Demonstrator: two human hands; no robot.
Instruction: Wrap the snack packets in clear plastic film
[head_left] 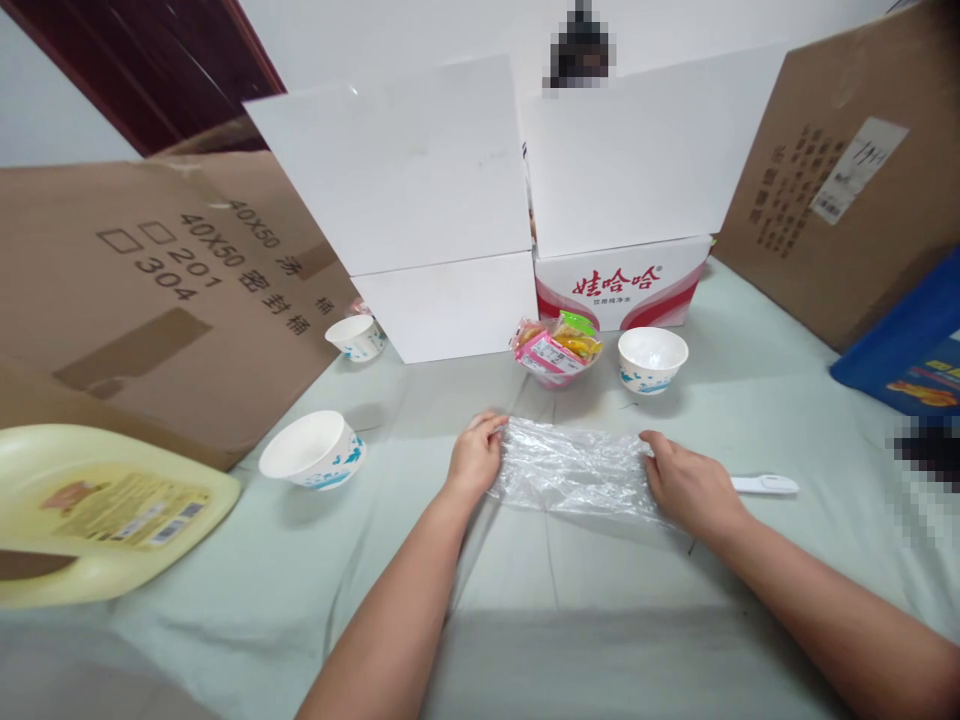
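Note:
A clear, crinkled plastic bag [574, 468] is stretched flat between my two hands above the pale green cloth. My left hand [478, 458] pinches its left edge between thumb and fingers. On the other side, my right hand [690, 485] is closed on the right edge. Just past my right hand lies a white plastic handle [766, 485], partly hidden by the hand. Beyond the bag stand a bowl of wrapped snacks [556, 352] and a white paper bowl [652, 362] with a blue pattern and something clear inside.
Two more paper bowls [313, 450] [355, 338] stand to the left. A yellow jug [105, 515] lies at the left edge, near a brown carton [150, 300]. White boxes [450, 300] form a wall at the back. A blue container [911, 345] and another carton [840, 190] are at right.

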